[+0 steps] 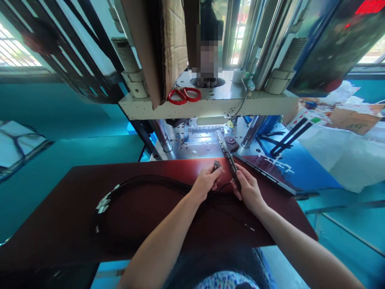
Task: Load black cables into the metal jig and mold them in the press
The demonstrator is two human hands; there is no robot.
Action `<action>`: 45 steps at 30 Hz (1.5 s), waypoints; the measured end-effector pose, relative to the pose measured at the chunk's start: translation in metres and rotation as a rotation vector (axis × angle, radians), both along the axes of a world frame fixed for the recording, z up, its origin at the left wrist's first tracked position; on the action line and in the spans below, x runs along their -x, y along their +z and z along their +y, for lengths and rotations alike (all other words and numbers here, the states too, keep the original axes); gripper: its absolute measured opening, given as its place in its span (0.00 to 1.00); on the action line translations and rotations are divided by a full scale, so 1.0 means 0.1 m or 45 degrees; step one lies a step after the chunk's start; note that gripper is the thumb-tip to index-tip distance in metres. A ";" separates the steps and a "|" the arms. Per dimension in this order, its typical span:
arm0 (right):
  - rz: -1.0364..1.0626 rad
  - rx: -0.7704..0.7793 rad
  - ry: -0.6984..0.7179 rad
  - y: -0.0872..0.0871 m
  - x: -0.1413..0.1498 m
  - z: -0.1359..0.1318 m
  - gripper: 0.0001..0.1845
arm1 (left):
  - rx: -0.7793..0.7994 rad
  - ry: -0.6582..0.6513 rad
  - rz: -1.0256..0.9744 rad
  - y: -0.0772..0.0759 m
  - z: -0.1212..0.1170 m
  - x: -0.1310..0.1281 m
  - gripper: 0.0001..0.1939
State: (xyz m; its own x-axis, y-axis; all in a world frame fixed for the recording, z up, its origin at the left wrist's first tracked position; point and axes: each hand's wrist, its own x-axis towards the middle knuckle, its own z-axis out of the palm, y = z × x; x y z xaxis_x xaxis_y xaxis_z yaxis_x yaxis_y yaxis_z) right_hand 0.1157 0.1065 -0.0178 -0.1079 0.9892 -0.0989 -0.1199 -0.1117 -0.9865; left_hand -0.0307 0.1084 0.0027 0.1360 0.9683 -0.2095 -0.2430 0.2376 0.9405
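My left hand [207, 180] is closed, with a small metal connector [216, 164] standing out between thumb and forefinger. My right hand [249, 186] is wrapped round the near end of a long, narrow metal bar [227, 153], dark with lighter segments along it. The bar tilts away from me, its far end over the machine's metal bed. A thin dark cable shows between my hands. Left of them, a looped bundle of black cables [150, 179] lies on the dark red table [135, 224], with whitish ends [104, 204] at its left side.
Ahead stands a press with a pale plate [210, 106], steel posts [161, 135] and a metal bed [198, 150]. Red-handled scissors [184, 95] and cardboard [174, 44] rest on the plate. A dark framed panel [267, 172] lies at right. Someone is partly visible behind the press.
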 end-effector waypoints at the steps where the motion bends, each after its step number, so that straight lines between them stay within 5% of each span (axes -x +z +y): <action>1: 0.002 -0.006 0.010 0.00 0.00 0.00 0.30 | 0.015 -0.035 -0.004 0.00 0.00 -0.02 0.16; 10: -0.005 -0.019 0.053 -0.04 -0.02 0.01 0.30 | 0.151 -0.122 0.003 0.04 -0.01 -0.12 0.17; 21: -0.118 0.005 0.057 0.01 0.01 0.00 0.32 | -0.003 -0.110 0.062 0.00 0.00 -0.08 0.16; 26: -0.031 0.035 0.012 -0.02 -0.01 0.02 0.30 | 0.013 0.130 0.042 0.03 0.03 0.02 0.16; 31: 0.002 0.024 0.034 -0.02 -0.02 0.01 0.29 | 0.197 -0.077 -0.044 0.00 0.08 0.06 0.17; 35: -0.040 0.018 0.107 -0.02 -0.04 0.01 0.29 | 0.295 -0.082 0.032 0.00 0.10 0.06 0.20; 45: -0.184 0.012 0.164 0.02 -0.11 0.03 0.31 | 0.149 -0.129 0.040 -0.05 0.20 0.06 0.16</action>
